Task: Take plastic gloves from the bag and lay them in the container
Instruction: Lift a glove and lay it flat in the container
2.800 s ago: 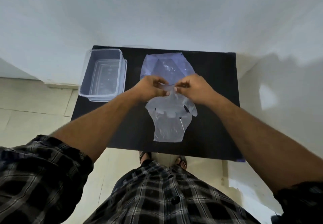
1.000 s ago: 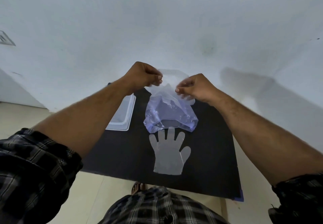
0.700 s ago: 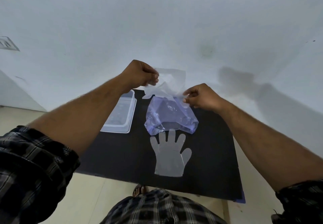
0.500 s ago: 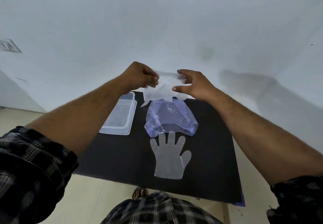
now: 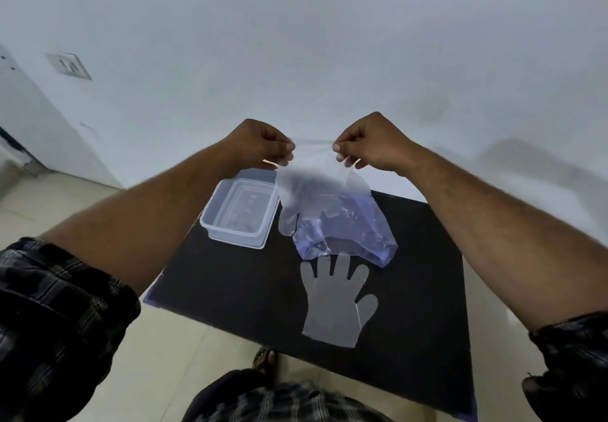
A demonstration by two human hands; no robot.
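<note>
A clear plastic glove [image 5: 309, 188] hangs in the air above the table, fingers down, stretched by its cuff between my left hand [image 5: 263, 145] and my right hand [image 5: 368, 143]. Both hands pinch the cuff edge. Behind and below it a bluish plastic bag [image 5: 352, 237] lies crumpled on the black table [image 5: 230, 290]. A second clear glove [image 5: 335, 303] lies flat on the table in front of the bag, fingers pointing away from me. The clear rectangular container [image 5: 240, 211] stands at the table's far left, with nothing visible inside.
A white wall rises right behind the table. A wall switch plate [image 5: 69, 66] is at the upper left. Tiled floor surrounds the table, and my sandalled foot [image 5: 265, 360] shows under its near edge.
The bag that both hands held up now lies on the table. A glove has come out of it and is now spread by its cuff between my hands.
</note>
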